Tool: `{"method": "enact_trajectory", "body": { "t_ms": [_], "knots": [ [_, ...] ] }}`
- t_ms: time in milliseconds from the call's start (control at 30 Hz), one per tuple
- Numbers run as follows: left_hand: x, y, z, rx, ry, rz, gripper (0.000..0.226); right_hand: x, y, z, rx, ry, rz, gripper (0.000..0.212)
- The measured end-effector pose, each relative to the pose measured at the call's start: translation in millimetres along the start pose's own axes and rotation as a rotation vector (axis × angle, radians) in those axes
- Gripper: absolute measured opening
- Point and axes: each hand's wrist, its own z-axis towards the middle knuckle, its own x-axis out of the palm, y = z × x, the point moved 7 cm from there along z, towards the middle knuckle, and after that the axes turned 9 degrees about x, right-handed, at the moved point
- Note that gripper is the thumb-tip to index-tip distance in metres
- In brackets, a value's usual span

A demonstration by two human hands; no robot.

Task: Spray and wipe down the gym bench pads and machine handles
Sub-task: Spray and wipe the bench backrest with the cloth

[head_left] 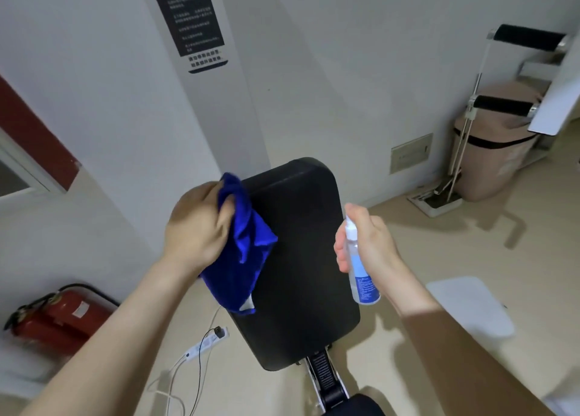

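Observation:
A black bench pad (301, 258) fills the middle of the view, tilted away from me. My left hand (197, 227) grips a bunched blue cloth (241, 255) at the pad's left edge; the cloth hangs down over that edge. My right hand (367, 239) holds a clear spray bottle (359, 268) with a blue label just off the pad's right edge, its white nozzle at the top under my index finger. Two black foam handles, an upper one (527, 37) and a lower one (502, 104), stick out from a machine at the far right.
A red fire extinguisher (59, 318) lies on the floor at the left. A white power strip (204, 346) with cables lies beside the bench. A beige bin (489, 164) stands in the right corner, and a white mat (470, 305) lies on the floor. The bench frame (323, 374) runs toward me.

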Motion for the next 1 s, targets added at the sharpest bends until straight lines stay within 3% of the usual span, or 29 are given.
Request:
{"method": "enact_trajectory", "body": {
  "t_ms": [67, 167, 233, 367, 500, 600, 667, 767, 867, 933, 1000],
  "knots": [
    [13.1, -33.3, 18.5, 0.172, 0.045, 0.141, 0.024, -8.4, -2.0, -3.7, -0.016, -0.003, 0.008, 0.053],
    [39.3, -75.9, 52.6, 0.225, 0.055, 0.208, 0.033, -20.4, -6.5, -8.4, -0.019, -0.006, 0.055, 0.054],
    [66.8, -110.5, 64.2, 0.351, 0.058, 0.300, 0.043, -29.6, -12.9, -9.4, 0.007, -0.009, 0.091, 0.055],
    [148.0, -143.6, 14.7, 0.861, 0.331, 0.592, 0.053, -45.7, -31.0, -13.8, 0.045, 0.004, 0.082, 0.061],
    [172.8, -137.3, -30.2, 1.001, 0.699, 0.614, 0.054, -58.4, -41.1, -21.1, 0.058, 0.031, 0.079, 0.058],
    [145.6, -153.4, -26.3, 1.047, 0.766, 0.567, 0.041, -54.6, -47.2, -19.1, 0.079, 0.034, 0.124, 0.060],
    [107.1, -165.3, 1.8, 0.923, 0.648, 0.335, 0.027, -46.2, -44.8, -16.5, 0.096, 0.027, 0.116, 0.060],
    [58.1, -155.7, 47.3, 0.484, 0.559, -0.196, 0.021, -30.2, -24.8, -16.5, 0.043, 0.066, 0.131, 0.045],
    [37.2, -130.7, 71.3, 0.108, 0.540, -0.551, 0.014, -13.3, -3.9, -14.9, -0.061, 0.152, 0.068, 0.036],
    [35.8, -108.1, 81.5, -0.144, 0.537, -0.737, 0.022, -11.3, 2.2, -10.3, -0.092, 0.125, 0.015, 0.028],
    [30.8, -82.5, 97.1, -0.278, 0.382, -0.779, 0.035, -12.1, 2.8, -5.2, -0.086, 0.083, 0.002, 0.028]
  ]
}}
